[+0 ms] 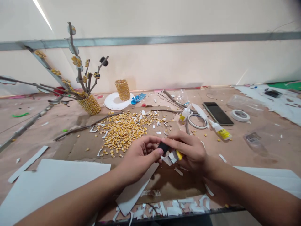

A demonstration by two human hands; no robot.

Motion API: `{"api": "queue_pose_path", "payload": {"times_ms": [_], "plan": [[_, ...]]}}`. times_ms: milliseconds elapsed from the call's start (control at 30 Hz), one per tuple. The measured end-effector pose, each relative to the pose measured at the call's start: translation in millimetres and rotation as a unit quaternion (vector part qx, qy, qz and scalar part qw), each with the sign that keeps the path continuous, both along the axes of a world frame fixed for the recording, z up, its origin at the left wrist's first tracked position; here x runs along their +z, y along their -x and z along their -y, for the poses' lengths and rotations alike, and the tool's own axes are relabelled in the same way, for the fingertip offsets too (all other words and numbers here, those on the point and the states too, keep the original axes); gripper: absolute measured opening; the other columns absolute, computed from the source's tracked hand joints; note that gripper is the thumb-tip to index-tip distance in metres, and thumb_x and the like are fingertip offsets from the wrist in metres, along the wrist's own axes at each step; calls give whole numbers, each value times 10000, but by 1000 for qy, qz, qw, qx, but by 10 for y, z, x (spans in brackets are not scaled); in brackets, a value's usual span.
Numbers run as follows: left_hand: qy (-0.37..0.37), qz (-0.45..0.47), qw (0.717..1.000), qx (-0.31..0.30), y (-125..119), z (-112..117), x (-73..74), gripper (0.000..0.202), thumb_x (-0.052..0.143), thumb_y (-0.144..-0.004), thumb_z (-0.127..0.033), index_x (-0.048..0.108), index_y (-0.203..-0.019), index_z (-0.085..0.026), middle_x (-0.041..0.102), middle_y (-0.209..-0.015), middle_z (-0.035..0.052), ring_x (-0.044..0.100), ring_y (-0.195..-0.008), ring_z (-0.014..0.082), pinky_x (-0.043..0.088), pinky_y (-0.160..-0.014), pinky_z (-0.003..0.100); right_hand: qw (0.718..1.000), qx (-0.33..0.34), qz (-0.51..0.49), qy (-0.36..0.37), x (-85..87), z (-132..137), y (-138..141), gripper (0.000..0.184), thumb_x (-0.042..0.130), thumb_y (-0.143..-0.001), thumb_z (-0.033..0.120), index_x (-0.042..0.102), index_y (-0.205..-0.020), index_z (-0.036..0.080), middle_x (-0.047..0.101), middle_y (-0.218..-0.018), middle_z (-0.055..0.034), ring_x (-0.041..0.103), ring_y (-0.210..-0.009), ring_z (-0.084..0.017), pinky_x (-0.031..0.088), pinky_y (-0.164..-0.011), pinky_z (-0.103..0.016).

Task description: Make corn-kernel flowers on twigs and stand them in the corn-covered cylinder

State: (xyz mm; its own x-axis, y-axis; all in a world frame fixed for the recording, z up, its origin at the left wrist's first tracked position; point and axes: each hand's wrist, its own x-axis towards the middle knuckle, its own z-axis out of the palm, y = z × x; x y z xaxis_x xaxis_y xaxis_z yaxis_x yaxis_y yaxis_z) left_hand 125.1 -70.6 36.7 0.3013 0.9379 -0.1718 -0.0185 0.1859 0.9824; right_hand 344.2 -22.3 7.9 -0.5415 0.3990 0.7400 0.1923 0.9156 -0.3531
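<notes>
My left hand (141, 155) is closed, pinching a small black piece (164, 146) between thumb and fingers. The fingertips of my right hand (191, 150) touch that piece's far side. A small yellow-and-silver item (175, 156) sticks out from under my right fingers; its kind is hard to make out, as the hand covers much of it. Just beyond both hands, loose corn kernels (125, 131) are heaped on a cardboard sheet (70, 149). A white paper strip (135, 194) lies below my left wrist.
Back left, branches stand in a kernel-covered pot (90, 105). A smaller kernel-covered cup (122, 90) sits on a white disc (109, 102). To the right are glue bottles (222, 131), a phone (217, 113) and tape (240, 115). Paper scraps (174, 208) line the near edge.
</notes>
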Motion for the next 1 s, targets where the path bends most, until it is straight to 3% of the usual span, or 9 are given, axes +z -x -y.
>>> {"api": "queue_pose_path", "payload": {"times_ms": [133,233,300,367,533,667,833,933,1000], "plan": [[11,14,1000,22,15,-57,89,374,779,-887,-365,692,-1165,-130,735,-862,56,661,-756,162,527,-748,285,999,-9,-26,21,-18,12,57,379,624,-911,101,699,-1279,157,742,-1044,-149,720,-872,-203,577,-720,-294],[-57,-109,992,-12,61,-58,245,255,714,-924,-351,755,-1081,-154,757,-907,67,656,-786,172,497,-722,270,988,-30,-30,148,48,16,84,86,657,-952,201,730,-920,170,675,-749,-27,614,-654,-134,483,-611,-240],[-105,-209,972,-33,63,-38,330,224,706,-925,-356,786,-1010,-165,744,-851,52,619,-724,159,457,-658,253,965,-18,-12,261,123,13,83,276,685,-964,328,655,-738,172,527,-611,40,466,-555,-95,377,-534,-222],[-117,-240,963,-30,26,-17,357,228,710,-920,-370,790,-991,-168,722,-803,36,591,-663,144,433,-607,244,931,20,21,363,197,6,69,412,694,-957,437,596,-660,170,420,-586,60,372,-543,-81,303,-505,-220],[-9,-83,996,19,-123,-14,215,278,729,-907,-422,690,-871,-149,677,-672,11,624,-584,132,491,-594,245,862,64,38,502,287,-6,53,444,733,-904,560,689,-734,152,486,-627,42,387,-593,-94,314,-543,-228],[19,-7,997,69,-148,-9,104,370,847,-815,-438,650,-933,-147,724,-714,28,683,-630,145,546,-646,260,856,12,6,517,252,30,80,428,761,-881,556,703,-746,154,557,-644,29,437,-615,-108,355,-576,-235],[25,10,999,28,-79,4,50,292,826,-848,-377,694,-941,-133,713,-690,16,664,-598,123,545,-621,241,889,-30,34,455,174,118,99,418,726,-924,515,638,-698,175,480,-604,51,410,-576,-101,318,-531,-233],[11,23,999,44,0,-61,144,210,799,-877,-306,702,-904,-122,716,-677,14,658,-584,100,540,-605,209,921,-39,50,385,159,152,95,367,644,-993,447,628,-735,186,497,-609,48,433,-563,-102,341,-534,-238],[-17,45,997,63,85,-136,323,174,786,-876,-263,685,-868,-122,726,-675,16,678,-581,108,555,-608,217,942,-53,54,327,150,155,80,292,615,-1011,388,644,-798,192,545,-631,40,480,-563,-107,375,-551,-242]]}}
